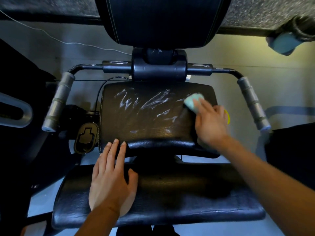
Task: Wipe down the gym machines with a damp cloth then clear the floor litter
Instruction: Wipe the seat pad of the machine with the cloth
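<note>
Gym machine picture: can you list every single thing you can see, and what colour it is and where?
Seat pad: one, black, middle, streaked with wet marks.
Front pad: one, black, nearest the camera.
Back pad: one, black, top middle.
Handles: two, grey grips, left and right of the seat pad.
Crossbar: one, black, behind the seat pad.
Cloth: one, pale green, on the seat pad's right side.
Cable: one, white, on the floor, top left.
Floor: grey.
Left hand: flat on the front pad, fingertips reaching the seat pad's edge.
Right hand: presses the cloth.
</note>
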